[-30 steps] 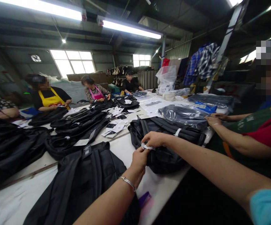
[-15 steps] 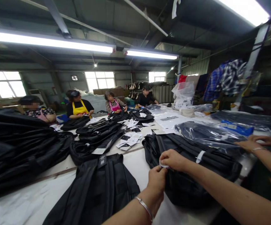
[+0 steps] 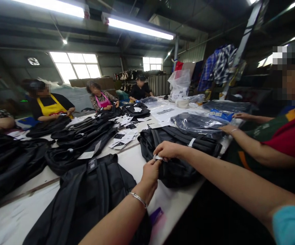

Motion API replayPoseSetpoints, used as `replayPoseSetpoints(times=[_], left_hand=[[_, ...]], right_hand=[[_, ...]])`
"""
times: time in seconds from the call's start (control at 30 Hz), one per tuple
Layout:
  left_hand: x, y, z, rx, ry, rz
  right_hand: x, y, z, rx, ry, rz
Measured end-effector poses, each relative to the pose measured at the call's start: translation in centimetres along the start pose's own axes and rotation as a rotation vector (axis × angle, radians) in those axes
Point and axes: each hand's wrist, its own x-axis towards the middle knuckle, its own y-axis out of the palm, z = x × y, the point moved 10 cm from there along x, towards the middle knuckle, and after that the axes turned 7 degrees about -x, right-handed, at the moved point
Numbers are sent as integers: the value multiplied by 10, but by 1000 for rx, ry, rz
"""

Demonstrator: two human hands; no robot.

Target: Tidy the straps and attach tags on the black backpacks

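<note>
Both hands meet over the near edge of a black backpack (image 3: pixel 178 160) that lies flat on the white worktop (image 3: pixel 134 160). The left hand (image 3: pixel 151 172), with a thin silver bangle (image 3: pixel 138 199) on its wrist, has its fingers pinched narrow on the lower end of a small white tag (image 3: pixel 158 158). The right hand (image 3: pixel 167 150) comes in from the right, its fingers curled shut on the upper end of the same tag, so the tag is held between the two hands just above the backpack's dark fabric. Whether the tag is fastened to the backpack cannot be told.

A second black backpack (image 3: pixel 91 197) lies just left of the left forearm, its straps facing up and a dark label at its top edge. Beyond it more black bags (image 3: pixel 86 136) are heaped along the worktop, with a scatter of black and white hang tags (image 3: pixel 124 137) between them.

Past the held backpack, a clear plastic bag (image 3: pixel 195 122) holds a folded dark item, and a co-worker's hand (image 3: pixel 227 129) rests on it. Farther back stands a clear plastic sack (image 3: pixel 179 81); what is in it is too blurred to tell. A small purple piece (image 3: pixel 157 215) lies on the worktop near the left forearm. Other people sit along the far side.
</note>
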Motion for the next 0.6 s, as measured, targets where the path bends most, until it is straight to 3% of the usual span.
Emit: replayPoseSetpoints(times=[0.47,0.6], left_hand=[[-7,4,-11,59,71,-4],[-7,7,-10,24,58,16]], right_hand=[[3,4,-2,26,69,7],[1,5,3,92,10,11]])
